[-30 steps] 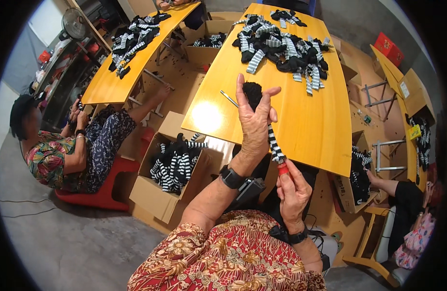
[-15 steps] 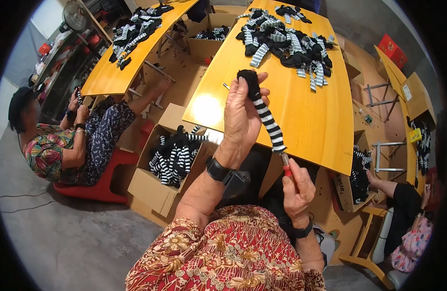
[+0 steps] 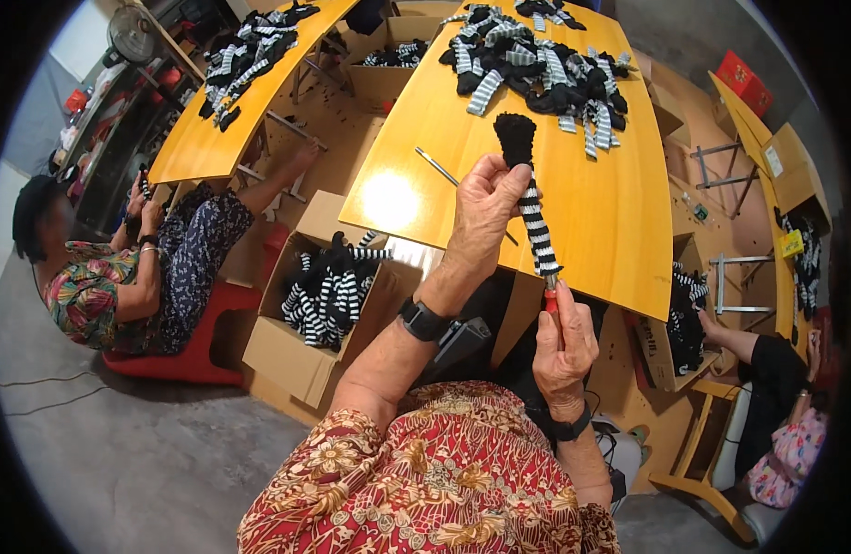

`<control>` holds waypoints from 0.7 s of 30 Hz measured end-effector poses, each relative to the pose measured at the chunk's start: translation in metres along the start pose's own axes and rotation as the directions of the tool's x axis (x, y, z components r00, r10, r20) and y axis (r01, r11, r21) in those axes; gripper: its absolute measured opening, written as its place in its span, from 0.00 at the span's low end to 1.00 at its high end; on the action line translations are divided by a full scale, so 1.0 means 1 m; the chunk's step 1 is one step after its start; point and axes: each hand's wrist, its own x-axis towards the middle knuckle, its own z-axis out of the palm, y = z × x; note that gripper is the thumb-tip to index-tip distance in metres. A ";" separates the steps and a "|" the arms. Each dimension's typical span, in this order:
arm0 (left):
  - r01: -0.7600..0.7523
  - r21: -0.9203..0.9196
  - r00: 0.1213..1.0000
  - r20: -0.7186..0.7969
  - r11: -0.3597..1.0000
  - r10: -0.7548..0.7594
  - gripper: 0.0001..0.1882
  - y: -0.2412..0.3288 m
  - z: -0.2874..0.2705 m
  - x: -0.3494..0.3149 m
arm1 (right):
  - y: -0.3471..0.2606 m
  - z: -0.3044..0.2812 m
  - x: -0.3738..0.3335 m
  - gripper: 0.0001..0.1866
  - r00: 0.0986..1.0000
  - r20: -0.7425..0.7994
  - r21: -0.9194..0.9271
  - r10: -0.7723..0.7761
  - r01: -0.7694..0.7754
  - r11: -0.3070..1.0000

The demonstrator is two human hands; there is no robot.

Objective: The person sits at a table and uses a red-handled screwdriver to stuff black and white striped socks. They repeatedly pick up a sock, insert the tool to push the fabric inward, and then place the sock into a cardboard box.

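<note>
A narrow knitted tube [image 3: 537, 231], black at its upper end and black-and-white striped below, stands nearly upright over the near edge of the yellow table [image 3: 407, 138]. My left hand [image 3: 481, 208] pinches it between thumb and fingers just under the black part. My right hand [image 3: 566, 355] is closed round the red handle of a slim tool [image 3: 551, 299]. The tool's metal shaft enters the tube's lower end; how far it reaches inside is hidden. A thin metal rod [image 3: 436, 166] lies on the table beside my left hand, which covers part of it.
A pile of striped and black knitted pieces [image 3: 536, 69] covers the table's far part. Open cartons of similar pieces stand left [image 3: 291, 365] and right [image 3: 654, 355]. A person on a red stool [image 3: 181, 346] works at left; another person [image 3: 767, 415] sits at right.
My left hand has shifted from the black end down to the stripes, and the black end now stands free above it. The tube has moved right and become more upright. More of the rod shows.
</note>
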 end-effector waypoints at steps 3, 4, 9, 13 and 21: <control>-0.083 0.072 0.996 0.030 0.994 0.081 0.06 0.001 0.000 -0.002 | 0.001 -0.002 0.002 0.23 0.996 -0.035 -0.018 -0.083 0.082 0.996; -0.102 0.056 0.994 0.038 0.993 0.100 0.06 -0.002 -0.002 -0.001 | 0.000 -0.003 0.002 0.23 0.998 -0.020 -0.006 -0.059 0.059 0.998; -0.263 0.110 0.959 -0.079 0.958 0.272 0.06 -0.005 -0.007 -0.001 | -0.015 -0.008 0.001 0.22 0.991 0.054 0.147 0.124 -0.131 0.981; -0.307 0.150 0.938 -0.118 0.940 0.325 0.06 -0.001 -0.003 0.004 | -0.014 -0.002 -0.019 0.21 0.902 0.117 0.349 0.416 -0.430 0.833; -0.216 0.086 0.973 -0.060 0.973 0.221 0.04 -0.024 0.009 -0.012 | -0.013 0.015 -0.009 0.20 0.822 0.083 0.578 0.564 -0.500 0.644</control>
